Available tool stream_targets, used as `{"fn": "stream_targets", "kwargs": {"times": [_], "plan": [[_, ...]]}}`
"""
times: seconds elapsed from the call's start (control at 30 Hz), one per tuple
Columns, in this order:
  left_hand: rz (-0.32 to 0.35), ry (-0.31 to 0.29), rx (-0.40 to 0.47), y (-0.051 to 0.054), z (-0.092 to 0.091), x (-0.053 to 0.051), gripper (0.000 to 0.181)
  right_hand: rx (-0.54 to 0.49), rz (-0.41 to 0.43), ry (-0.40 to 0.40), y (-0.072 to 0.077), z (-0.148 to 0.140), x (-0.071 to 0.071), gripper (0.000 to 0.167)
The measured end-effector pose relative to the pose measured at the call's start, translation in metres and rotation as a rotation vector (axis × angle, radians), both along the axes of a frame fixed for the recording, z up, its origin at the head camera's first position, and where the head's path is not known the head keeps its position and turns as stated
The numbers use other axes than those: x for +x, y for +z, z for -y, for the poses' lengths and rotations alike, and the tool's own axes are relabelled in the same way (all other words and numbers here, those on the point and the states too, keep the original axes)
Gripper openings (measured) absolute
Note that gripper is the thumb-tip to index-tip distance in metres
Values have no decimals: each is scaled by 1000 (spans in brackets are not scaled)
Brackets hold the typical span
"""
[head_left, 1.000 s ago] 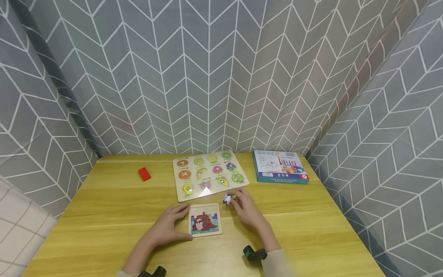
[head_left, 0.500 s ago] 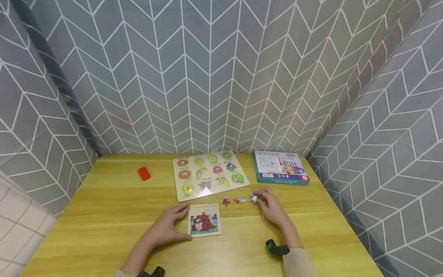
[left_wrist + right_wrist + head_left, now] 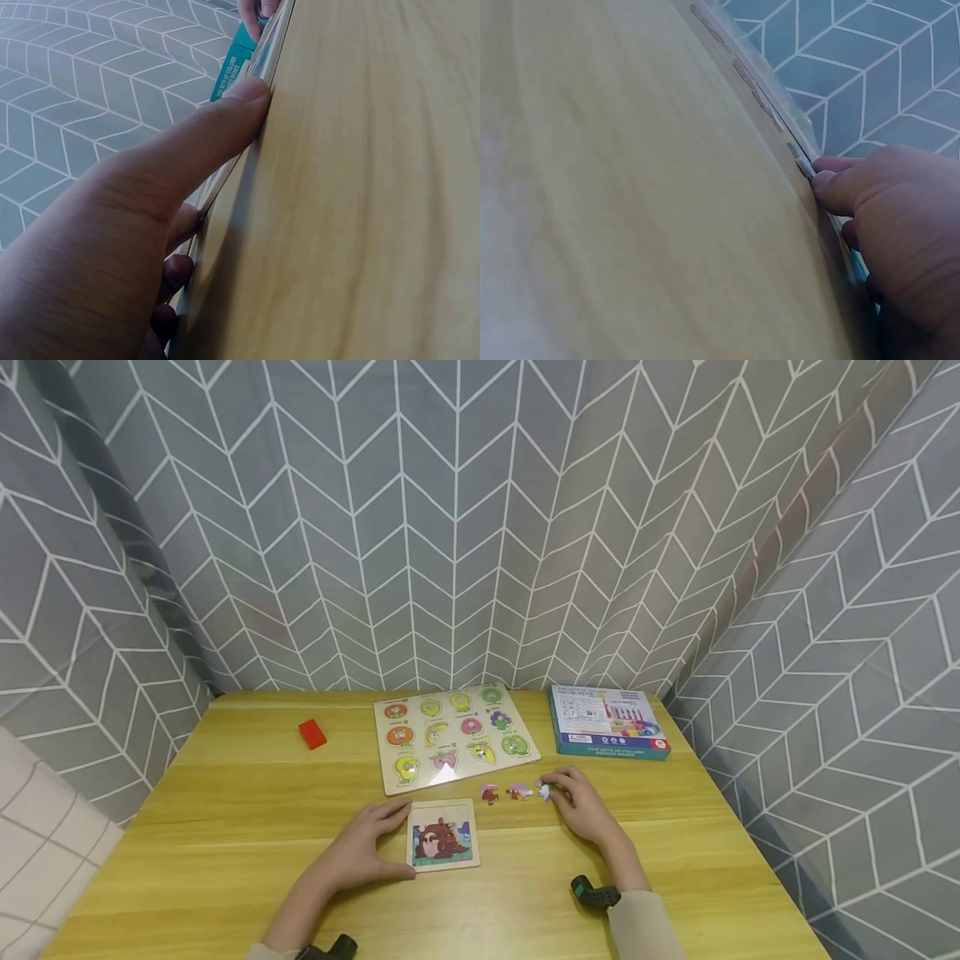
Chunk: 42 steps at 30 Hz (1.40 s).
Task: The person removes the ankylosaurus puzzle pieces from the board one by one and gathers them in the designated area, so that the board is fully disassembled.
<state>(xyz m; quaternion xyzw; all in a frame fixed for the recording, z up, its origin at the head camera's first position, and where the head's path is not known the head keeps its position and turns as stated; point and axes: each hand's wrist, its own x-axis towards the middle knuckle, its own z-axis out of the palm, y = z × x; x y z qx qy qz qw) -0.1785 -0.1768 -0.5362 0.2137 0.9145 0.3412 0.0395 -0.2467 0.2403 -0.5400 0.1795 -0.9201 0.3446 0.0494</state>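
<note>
Right hand: thumb and forefinger together, pinching a small puzzle piece, pale with purple and green; the piece lies at the tips, low over or on the table, which of the two cannot be told. Left of this pinch, in a short row with it: one puzzle piece in brown, purple and white, just beside the held one; then one brown-and-purple piece, further from the fingertips. Left hand: clamped on the left side of a square wooden puzzle frame, forefinger at the far left corner, thumb at the near left corner. Frame lies flat, right of the left palm, nearer the person than the pinched piece and to its left; contents, a brown figure with a spiky back against blue and green. Beyond the frame, ahead and left of the right-hand pinch: one pale board with twelve fruit pictures, set at a slant. Beyond the right hand, slightly to its right: one boxed set, teal sides, printed top. Beyond the left hand and left of it: one red block. Behind all, well past both hands: grey curtain, white zigzag pattern. On each wrist: one black band, right and left.
</note>
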Motion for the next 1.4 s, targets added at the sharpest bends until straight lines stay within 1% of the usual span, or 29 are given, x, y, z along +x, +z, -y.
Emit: {"fn": "stream_targets", "kwargs": {"times": [0.47, 0.57, 0.7, 0.77, 0.83, 0.93, 1.0, 1.07, 1.17, 1.27, 1.33, 1.4], "plan": [[15, 1, 3, 1, 0, 0, 108, 0, 13, 3, 2, 1, 0, 32], [22, 6, 8, 0, 0, -1, 108, -20, 29, -8, 3, 1, 0, 32], [32, 14, 16, -1, 0, 0, 108, -67, 46, -46, 4, 2, 0, 33], [31, 15, 11, -1, 0, 0, 108, -94, 39, -76, 8, 5, 2, 34], [27, 12, 9, 0, 0, 0, 108, -122, 15, -97, 15, 12, 6, 35], [17, 9, -1, 1, -1, 0, 108, -160, -20, -101, 28, 32, 13, 33], [14, 8, -5, 1, -1, 0, 108, -176, -31, -70, 34, 50, 18, 33], [12, 7, -10, 2, -1, 1, 108, -184, -29, -21, 37, 70, 23, 32], [14, 8, -9, 2, -1, 1, 109, -169, 0, 77, 37, 100, 28, 34], [11, 10, -8, 2, -1, 1, 109, -132, 30, 171, 35, 127, 32, 36], [5, 9, -9, 2, -1, 1, 108, -121, 57, 213, 34, 142, 34, 38], [-4, 6, -10, 1, -1, 0, 108, -120, 76, 237, 33, 153, 35, 39]]}}
